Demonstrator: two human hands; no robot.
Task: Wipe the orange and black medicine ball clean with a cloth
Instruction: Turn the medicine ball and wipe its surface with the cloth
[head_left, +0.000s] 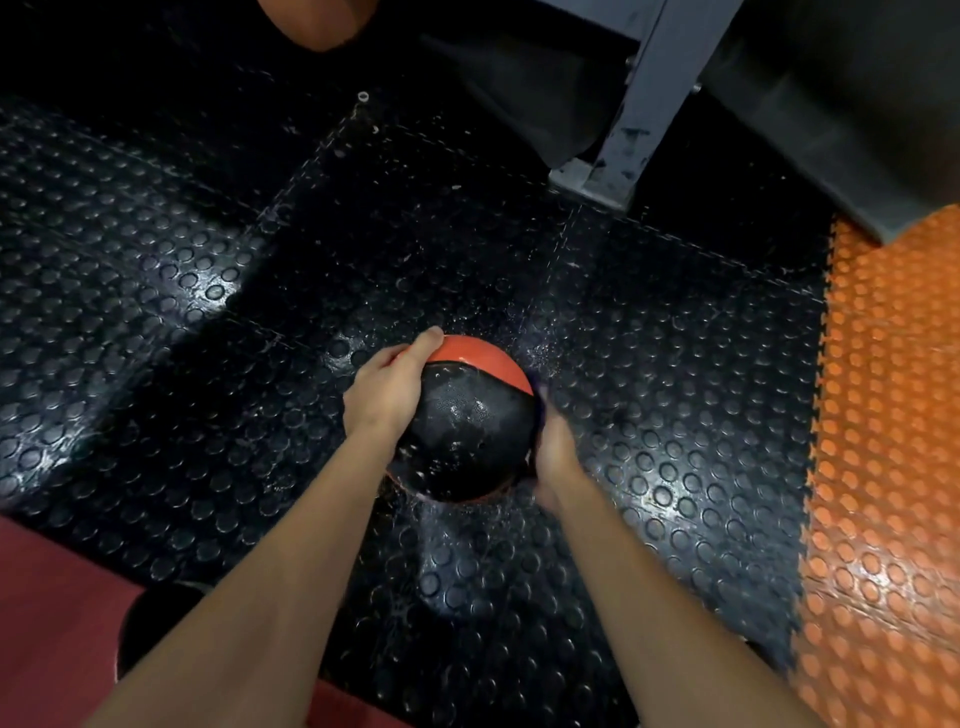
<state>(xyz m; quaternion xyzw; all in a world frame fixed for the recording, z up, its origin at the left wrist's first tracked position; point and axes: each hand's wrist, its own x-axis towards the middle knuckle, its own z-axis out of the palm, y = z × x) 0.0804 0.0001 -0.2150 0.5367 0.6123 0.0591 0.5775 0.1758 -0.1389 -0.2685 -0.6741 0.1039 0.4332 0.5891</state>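
The orange and black medicine ball (467, 426) sits low over the black studded floor, its black face wet and shiny, an orange band across its far side. My left hand (387, 387) cups the ball's left side, the thumb lying on the orange band. My right hand (553, 457) presses against the ball's right side, blurred. A sliver of purple cloth (541, 402) shows between that hand and the ball; most of the cloth is hidden.
Black studded rubber mats (182, 312) cover the floor, with water drops around the ball. An orange studded mat (883, 441) lies to the right. A grey metal frame leg (623, 130) stands at the back right. Another orange ball (317, 21) peeks in at the top.
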